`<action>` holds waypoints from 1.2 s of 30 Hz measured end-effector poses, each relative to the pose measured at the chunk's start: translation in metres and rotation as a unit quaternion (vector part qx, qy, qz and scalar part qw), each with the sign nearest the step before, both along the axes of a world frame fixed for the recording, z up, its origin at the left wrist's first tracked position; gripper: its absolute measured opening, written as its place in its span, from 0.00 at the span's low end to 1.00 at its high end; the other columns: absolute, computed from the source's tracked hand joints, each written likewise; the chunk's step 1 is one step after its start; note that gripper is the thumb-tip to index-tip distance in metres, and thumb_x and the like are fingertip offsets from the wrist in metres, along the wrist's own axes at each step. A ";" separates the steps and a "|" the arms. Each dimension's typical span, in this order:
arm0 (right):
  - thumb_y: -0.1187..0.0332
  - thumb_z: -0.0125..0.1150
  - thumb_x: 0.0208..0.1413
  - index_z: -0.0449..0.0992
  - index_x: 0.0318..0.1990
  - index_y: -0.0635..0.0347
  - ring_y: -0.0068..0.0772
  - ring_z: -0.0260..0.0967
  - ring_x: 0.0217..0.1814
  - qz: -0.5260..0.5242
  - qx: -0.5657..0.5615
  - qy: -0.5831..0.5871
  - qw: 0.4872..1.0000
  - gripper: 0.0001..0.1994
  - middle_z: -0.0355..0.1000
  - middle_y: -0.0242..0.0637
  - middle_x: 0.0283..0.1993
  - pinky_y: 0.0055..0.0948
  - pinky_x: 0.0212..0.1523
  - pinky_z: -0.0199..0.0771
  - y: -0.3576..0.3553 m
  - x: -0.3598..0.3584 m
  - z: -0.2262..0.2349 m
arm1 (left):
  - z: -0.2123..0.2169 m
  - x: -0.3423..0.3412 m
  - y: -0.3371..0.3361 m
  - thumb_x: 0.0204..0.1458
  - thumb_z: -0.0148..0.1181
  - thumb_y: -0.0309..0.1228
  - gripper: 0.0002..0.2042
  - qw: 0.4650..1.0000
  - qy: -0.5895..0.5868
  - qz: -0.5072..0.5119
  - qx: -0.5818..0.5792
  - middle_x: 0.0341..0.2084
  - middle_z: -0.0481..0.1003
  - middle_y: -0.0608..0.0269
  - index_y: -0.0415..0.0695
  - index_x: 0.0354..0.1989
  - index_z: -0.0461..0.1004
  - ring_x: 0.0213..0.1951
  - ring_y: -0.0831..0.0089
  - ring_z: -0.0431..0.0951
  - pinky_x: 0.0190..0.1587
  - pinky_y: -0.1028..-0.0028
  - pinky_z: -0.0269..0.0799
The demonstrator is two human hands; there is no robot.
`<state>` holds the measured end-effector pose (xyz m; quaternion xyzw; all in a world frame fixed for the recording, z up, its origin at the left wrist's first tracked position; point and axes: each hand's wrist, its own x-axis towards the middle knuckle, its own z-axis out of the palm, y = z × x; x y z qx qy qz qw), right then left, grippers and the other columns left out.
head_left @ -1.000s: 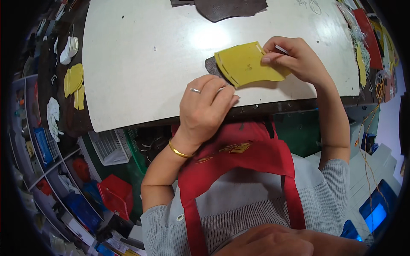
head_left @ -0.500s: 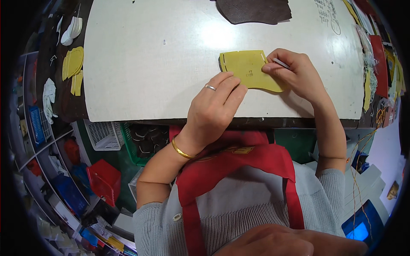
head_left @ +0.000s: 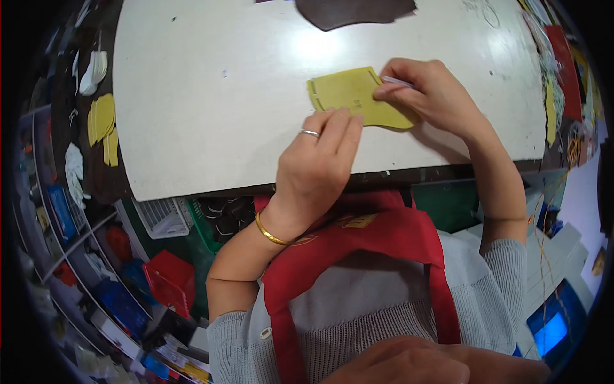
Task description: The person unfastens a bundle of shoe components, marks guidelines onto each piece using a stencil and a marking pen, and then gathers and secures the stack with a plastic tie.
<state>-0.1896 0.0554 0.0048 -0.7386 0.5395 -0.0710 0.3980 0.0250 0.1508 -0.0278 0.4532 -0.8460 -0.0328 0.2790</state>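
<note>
A yellow pattern template with slots along its two side edges lies on the white work table. My left hand, wearing a ring, holds its near left edge with the fingers close together; the thumb is hidden. At the template's right side, my right hand is closed around a slim, pale pen-like stick. The fingers of that hand touch the template's right edge. The stick's tip cannot be made out.
Dark brown leather lies at the table's far edge. Stacked yellow pieces and a white glove are at the left. Baskets stand below the table's front edge. A red strip lies among clutter at the right.
The whole view has shifted and turned slightly. My left fingers have drawn closer together at the template's edge. A dark edge under the template's left side no longer shows.
</note>
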 end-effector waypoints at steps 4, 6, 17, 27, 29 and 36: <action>0.67 0.67 0.59 0.78 0.38 0.65 0.18 0.68 0.29 -0.019 0.075 -0.041 0.996 0.09 0.73 0.30 0.27 0.23 0.34 0.70 -0.010 -0.022 0.015 | 0.001 -0.003 -0.006 0.45 0.62 0.24 0.13 0.997 -0.065 0.026 -0.032 0.37 0.76 0.64 0.43 0.41 0.78 0.38 0.69 0.78 0.35 0.75 0.78; 0.69 0.69 0.56 0.78 0.38 0.64 0.15 0.65 0.27 -0.047 0.084 -0.070 0.993 0.09 0.70 0.26 0.25 0.20 0.33 0.69 -0.003 -0.037 0.015 | 0.002 -0.003 -0.008 0.43 0.62 0.23 0.13 0.994 -0.089 0.033 -0.048 0.35 0.74 0.66 0.46 0.40 0.78 0.35 0.71 0.76 0.29 0.77 0.75; 0.64 0.72 0.50 0.81 0.37 0.62 0.33 0.79 0.32 -0.090 -0.056 -0.031 0.994 0.12 0.80 0.39 0.30 0.30 0.36 0.76 0.025 -0.055 -0.003 | 0.017 -0.018 -0.006 0.46 0.61 0.25 0.21 0.986 -0.165 -0.013 -0.020 0.42 0.75 0.61 0.49 0.52 0.79 0.36 0.65 0.74 0.32 0.77 0.75; 0.62 0.55 0.65 0.78 0.36 0.58 0.42 0.77 0.33 0.005 -0.362 -0.069 0.930 0.10 0.77 0.38 0.30 0.38 0.32 0.74 0.009 -0.025 0.027 | 0.003 -0.042 0.007 0.50 0.57 0.26 0.20 0.979 -0.190 -0.008 -0.066 0.48 0.76 0.44 0.28 0.51 0.76 0.48 0.56 0.77 0.50 0.65 0.76; 0.59 0.53 0.67 0.78 0.37 0.57 0.44 0.77 0.33 0.106 -0.284 -0.073 0.950 0.13 0.77 0.39 0.31 0.39 0.31 0.74 0.005 -0.004 0.025 | 0.002 -0.044 0.012 0.51 0.56 0.28 0.19 0.983 -0.177 0.000 -0.046 0.48 0.75 0.44 0.31 0.51 0.76 0.49 0.55 0.77 0.51 0.64 0.76; 0.52 0.56 0.66 0.79 0.36 0.57 0.47 0.74 0.27 0.283 -0.125 -0.051 0.949 0.17 0.75 0.41 0.24 0.40 0.30 0.71 -0.009 0.059 0.022 | -0.002 -0.043 0.020 0.48 0.57 0.31 0.23 0.993 -0.115 0.002 -0.005 0.44 0.75 0.46 0.34 0.54 0.76 0.49 0.51 0.77 0.55 0.57 0.75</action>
